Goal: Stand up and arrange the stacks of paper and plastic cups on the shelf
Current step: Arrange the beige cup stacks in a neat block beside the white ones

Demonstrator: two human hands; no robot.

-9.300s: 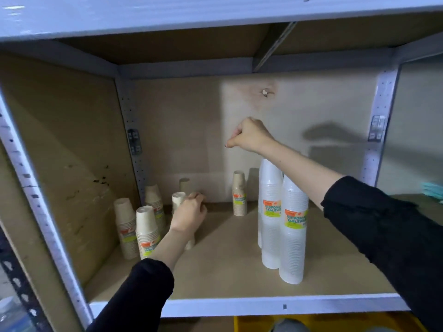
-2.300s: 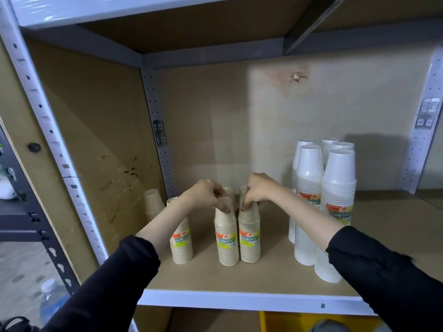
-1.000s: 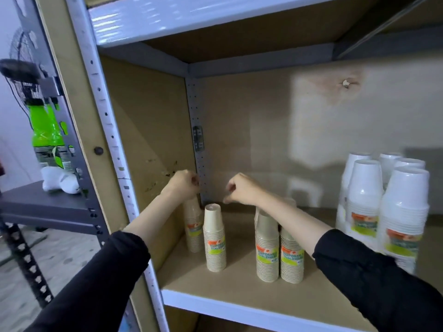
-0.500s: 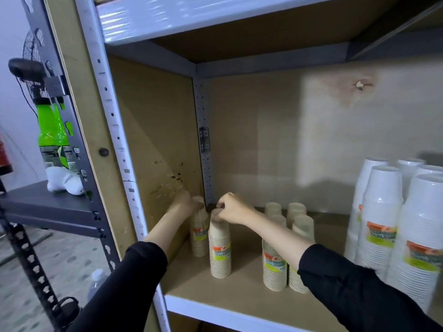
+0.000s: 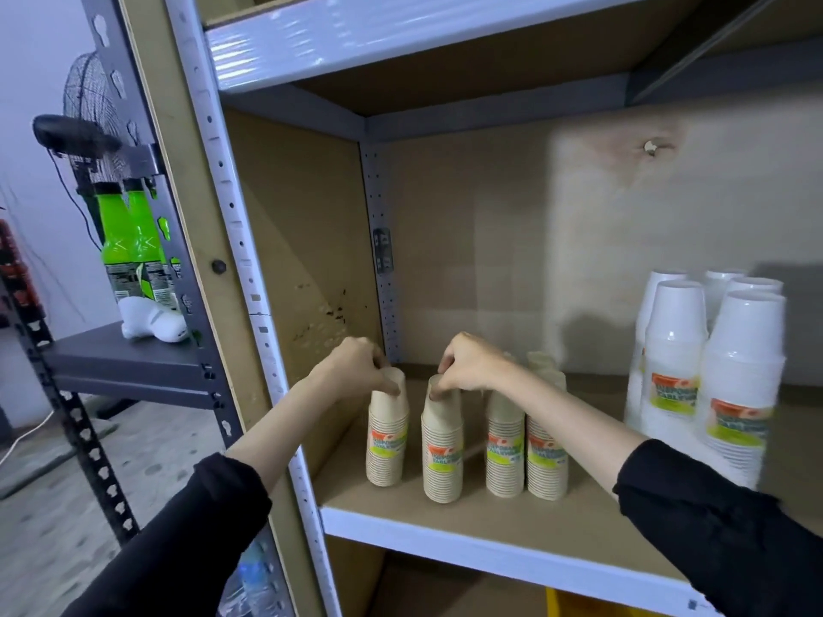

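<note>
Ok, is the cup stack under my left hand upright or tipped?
Upright: the paper cup stack stands straight on the shelf, left hand gripping its top; right hand grips the next stack.

- The shelf board point(image 5: 467, 514) is brown, with a white metal front edge. A perforated corner post point(image 5: 380, 282) stands at its back left.
- First paper cup stack point(image 5: 386, 443): it stands on the board in front of the post, nearest to it.
- Second paper cup stack point(image 5: 442, 452): to the right of the first stack, not touching it.
- Pair of paper cup stacks point(image 5: 504, 452): further right from the post, side by side, with more stacks partly hidden behind.
- White plastic cup stacks point(image 5: 677, 349): a tall group, well apart from the post, on the right.
</note>
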